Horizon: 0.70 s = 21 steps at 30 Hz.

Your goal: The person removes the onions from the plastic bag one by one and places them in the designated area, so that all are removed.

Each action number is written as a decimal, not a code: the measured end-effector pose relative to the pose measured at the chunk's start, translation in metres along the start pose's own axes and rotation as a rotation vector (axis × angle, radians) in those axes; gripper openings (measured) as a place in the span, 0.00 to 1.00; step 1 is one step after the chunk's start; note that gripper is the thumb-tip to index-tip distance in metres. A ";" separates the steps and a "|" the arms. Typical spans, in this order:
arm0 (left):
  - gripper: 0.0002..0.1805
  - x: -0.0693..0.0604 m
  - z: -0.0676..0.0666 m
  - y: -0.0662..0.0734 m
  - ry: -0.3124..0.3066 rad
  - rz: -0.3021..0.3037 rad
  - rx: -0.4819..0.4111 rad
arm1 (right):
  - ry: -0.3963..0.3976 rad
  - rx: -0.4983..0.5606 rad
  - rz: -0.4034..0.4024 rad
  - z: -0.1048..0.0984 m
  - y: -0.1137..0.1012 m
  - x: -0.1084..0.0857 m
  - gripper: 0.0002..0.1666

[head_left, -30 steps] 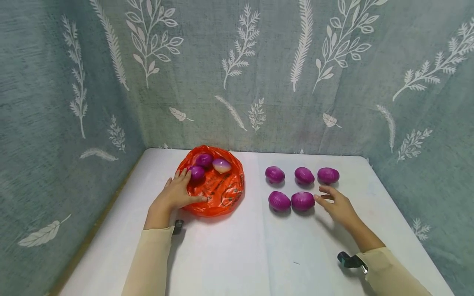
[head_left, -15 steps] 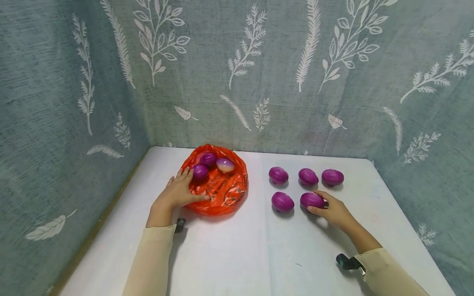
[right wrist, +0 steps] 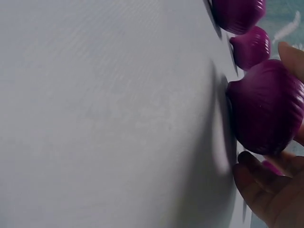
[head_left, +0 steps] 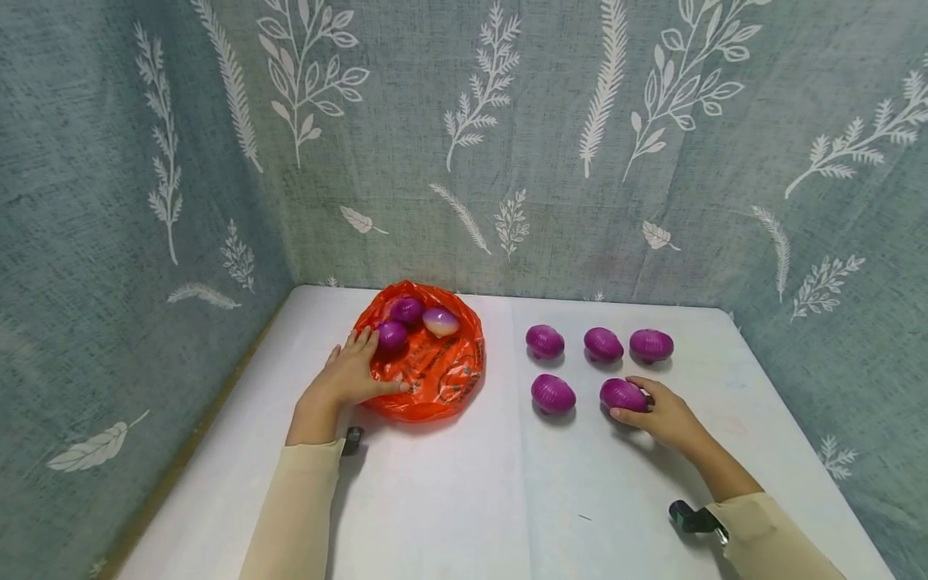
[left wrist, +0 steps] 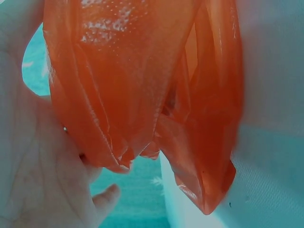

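In the head view, my right hand holds a purple onion between thumb and fingers, low over the table. The right wrist view shows that onion with its neck toward the tabletop and fingertips around it. My left hand lies with spread fingers over the left rim of a rolled-down orange plastic bag. Its fingertips touch or nearly touch an onion inside. Another purple onion and a purple-and-white one sit behind it. Orange plastic fills much of the left wrist view.
Onions stand on the white table: one left of the held onion, and a back row with a left, a middle and a right one. Patterned cloth encloses the table's back and sides.
My right hand has closed on the right onion of the front row and drawn it rightward, away from its neighbour. The left hand stays at the bag. The head view has shifted slightly.
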<state>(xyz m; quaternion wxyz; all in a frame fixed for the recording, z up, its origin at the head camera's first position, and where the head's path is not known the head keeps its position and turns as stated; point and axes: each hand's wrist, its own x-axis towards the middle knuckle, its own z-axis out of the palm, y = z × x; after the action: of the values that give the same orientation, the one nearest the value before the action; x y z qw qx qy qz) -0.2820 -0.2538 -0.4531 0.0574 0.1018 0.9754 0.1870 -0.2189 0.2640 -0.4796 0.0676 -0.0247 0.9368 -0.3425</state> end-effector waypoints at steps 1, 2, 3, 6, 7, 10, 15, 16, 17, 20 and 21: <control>0.67 0.000 0.000 0.000 0.003 0.000 -0.001 | -0.001 -0.007 -0.003 0.000 -0.001 0.001 0.54; 0.67 -0.001 -0.001 0.000 0.005 0.001 0.001 | -0.002 -0.014 -0.005 0.000 -0.003 0.001 0.54; 0.67 -0.001 -0.001 0.000 0.006 0.002 0.002 | -0.006 -0.021 -0.001 -0.001 -0.004 0.002 0.55; 0.66 -0.001 -0.001 0.000 0.010 0.007 -0.002 | -0.018 -0.028 0.011 -0.001 -0.008 0.004 0.55; 0.66 -0.001 -0.001 0.000 0.010 0.008 -0.004 | -0.020 -0.032 0.012 -0.001 -0.008 0.005 0.56; 0.66 -0.001 -0.001 0.000 0.012 0.010 -0.004 | -0.023 -0.028 0.009 -0.002 -0.009 0.008 0.56; 0.66 0.000 0.000 -0.002 0.017 0.004 0.003 | -0.007 -0.042 -0.056 -0.008 -0.013 0.016 0.52; 0.66 0.000 0.000 -0.002 0.018 0.003 0.002 | -0.003 -0.044 -0.072 -0.009 -0.014 0.018 0.51; 0.66 0.000 0.000 -0.002 0.019 0.003 0.002 | 0.002 -0.044 -0.088 -0.010 -0.017 0.020 0.50; 0.66 0.000 -0.001 -0.002 0.017 0.007 -0.003 | 0.013 -0.044 -0.125 -0.013 -0.025 0.026 0.48; 0.66 -0.001 -0.001 -0.002 0.016 0.007 -0.003 | 0.012 -0.043 -0.135 -0.014 -0.029 0.029 0.48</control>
<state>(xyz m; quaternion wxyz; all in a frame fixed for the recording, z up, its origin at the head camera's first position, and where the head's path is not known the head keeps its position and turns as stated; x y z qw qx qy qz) -0.2820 -0.2561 -0.4533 0.0491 0.1038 0.9751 0.1896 -0.2492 0.2481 -0.4537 0.0383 -0.0871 0.9405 -0.3261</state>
